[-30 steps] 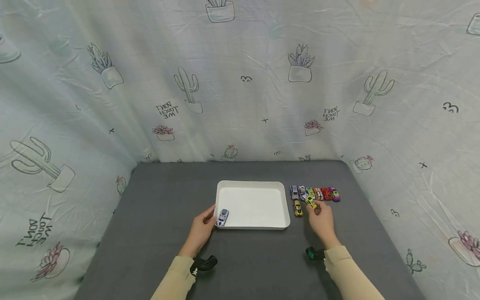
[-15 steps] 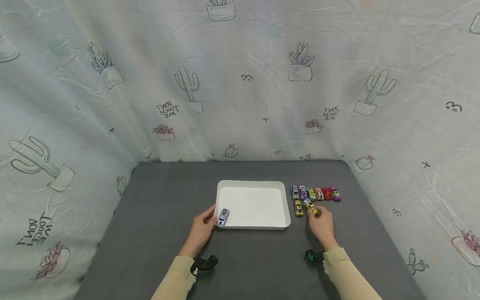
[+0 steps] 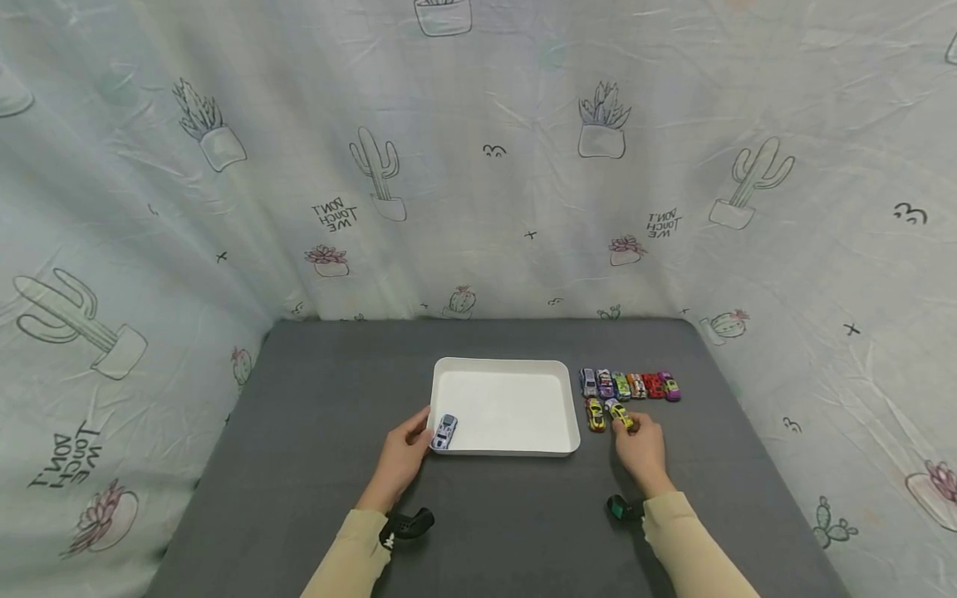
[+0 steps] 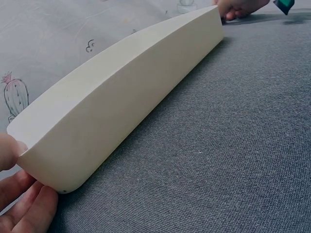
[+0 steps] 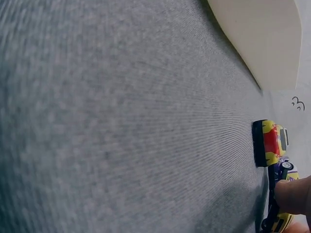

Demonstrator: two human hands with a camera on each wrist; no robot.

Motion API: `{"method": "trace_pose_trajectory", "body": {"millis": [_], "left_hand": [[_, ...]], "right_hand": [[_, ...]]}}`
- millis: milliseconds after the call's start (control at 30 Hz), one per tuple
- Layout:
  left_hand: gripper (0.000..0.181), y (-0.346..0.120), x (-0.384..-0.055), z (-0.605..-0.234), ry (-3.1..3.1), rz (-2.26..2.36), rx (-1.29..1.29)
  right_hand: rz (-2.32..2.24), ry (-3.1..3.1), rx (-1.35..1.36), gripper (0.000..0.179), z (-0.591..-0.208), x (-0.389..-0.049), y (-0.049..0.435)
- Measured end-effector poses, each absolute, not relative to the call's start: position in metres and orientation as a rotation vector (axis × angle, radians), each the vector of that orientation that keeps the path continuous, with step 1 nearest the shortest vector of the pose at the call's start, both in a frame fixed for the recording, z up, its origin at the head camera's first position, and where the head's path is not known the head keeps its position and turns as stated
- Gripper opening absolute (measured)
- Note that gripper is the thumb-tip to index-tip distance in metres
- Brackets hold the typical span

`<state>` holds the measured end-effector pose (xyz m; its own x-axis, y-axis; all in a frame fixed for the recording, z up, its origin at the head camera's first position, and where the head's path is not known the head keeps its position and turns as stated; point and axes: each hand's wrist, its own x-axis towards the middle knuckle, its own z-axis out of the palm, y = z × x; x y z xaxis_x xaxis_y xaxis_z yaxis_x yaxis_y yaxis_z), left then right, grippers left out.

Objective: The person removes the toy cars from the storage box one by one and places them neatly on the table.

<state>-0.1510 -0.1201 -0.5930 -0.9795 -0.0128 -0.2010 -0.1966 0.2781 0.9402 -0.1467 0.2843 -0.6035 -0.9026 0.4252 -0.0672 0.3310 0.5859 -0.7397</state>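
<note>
My left hand (image 3: 399,458) grips the near left corner of a white tray (image 3: 508,455), thumb over the rim and fingers against the outer wall in the left wrist view. Inside that corner lies a pale white-blue toy car (image 3: 444,433). To the right of the tray, my right hand (image 3: 640,448) pinches a yellow toy car (image 3: 618,413), its rear partly hidden by the fingers. Just left of it stands a yellow toy car with red (image 3: 594,414), also seen in the right wrist view (image 5: 272,141).
Behind the held car, several toy cars form a row, from a grey one (image 3: 588,383) to a purple one (image 3: 669,386), with a red car (image 3: 653,385) near the right end. Grey cloth (image 3: 508,531) covers the table; a printed curtain (image 3: 478,191) hangs behind.
My right hand has drawn the yellow car slightly back from the row, toward me, and then stayed almost still. The left hand keeps its hold on the tray.
</note>
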Motion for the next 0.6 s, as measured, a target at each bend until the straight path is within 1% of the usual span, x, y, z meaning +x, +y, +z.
{"method": "trace_pose_trajectory", "body": {"millis": [600], "left_hand": [[0.049,-0.1192,-0.1506,-0.5932,2.4,1.772,-0.202]], "right_hand": [[1.219,-2.705,-0.668,0.042,-0.6027,-0.1469,0.2843]]}}
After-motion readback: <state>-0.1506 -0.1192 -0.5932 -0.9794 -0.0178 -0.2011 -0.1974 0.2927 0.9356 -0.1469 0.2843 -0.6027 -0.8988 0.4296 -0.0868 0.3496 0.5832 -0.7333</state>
